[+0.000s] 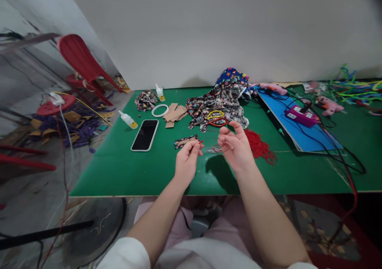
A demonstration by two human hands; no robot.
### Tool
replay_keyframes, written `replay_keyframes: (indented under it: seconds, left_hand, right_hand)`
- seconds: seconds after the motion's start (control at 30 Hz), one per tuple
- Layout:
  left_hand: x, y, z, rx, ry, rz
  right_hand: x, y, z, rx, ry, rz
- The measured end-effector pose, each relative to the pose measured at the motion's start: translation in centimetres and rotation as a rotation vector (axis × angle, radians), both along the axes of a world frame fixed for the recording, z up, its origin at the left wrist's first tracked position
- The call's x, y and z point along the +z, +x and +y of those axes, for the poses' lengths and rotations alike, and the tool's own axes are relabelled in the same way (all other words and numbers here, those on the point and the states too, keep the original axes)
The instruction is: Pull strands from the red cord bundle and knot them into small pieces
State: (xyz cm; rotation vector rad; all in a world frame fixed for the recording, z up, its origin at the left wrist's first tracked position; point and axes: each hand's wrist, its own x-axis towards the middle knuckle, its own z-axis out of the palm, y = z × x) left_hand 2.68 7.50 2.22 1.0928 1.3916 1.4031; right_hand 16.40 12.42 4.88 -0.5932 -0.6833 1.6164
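Pinched between the thumb and fingers of my left hand [187,157] is a short piece of red cord [201,142]. My right hand [235,145] is raised just beside it, palm turned inward and fingers curled together; whether anything thin sits in them is too small to see. Behind my left hand lies a small cardboard strip [181,142] edged with floral fabric. Loose red cord [214,149] rests on the table between the hands, and a heap of red cord [259,146] lies right of my right hand. Scissors [217,121] with yellow and red handles lie beyond.
On the green table [119,177] are a phone [145,135], two glue bottles [128,119] [160,92], a white ring [160,110], cardboard pieces [175,114] and floral fabric [221,100]. To the right are a blue folder [301,129], a purple power strip [302,115], cables and pink glue guns [330,105].
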Motion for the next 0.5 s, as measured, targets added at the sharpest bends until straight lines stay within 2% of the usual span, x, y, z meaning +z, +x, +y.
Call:
replay_keyframes:
  seconds: [0.1, 0.2, 0.4, 0.5]
  left_hand:
    - [-0.3, -1.3, -2.2, 0.033, -0.041, -0.024]
    - [0.3, -1.9, -3.6, 0.032, -0.042, 0.030]
    - [2.3, -1.8, -4.2, -0.051, -0.006, 0.185]
    - [2.8, -2.5, -4.5, -0.133, -0.014, 0.242]
  right_hand:
    - [0.1, 0.2, -0.2, 0.014, 0.042, 0.015]
    - [-0.1, 0.8, -0.1, 0.023, 0.078, -0.017]
    - [-1.5, 1.7, 1.2, -0.045, 0.123, -0.124]
    - [-1.0, 1.3, 0.5, -0.006, 0.162, -0.187]
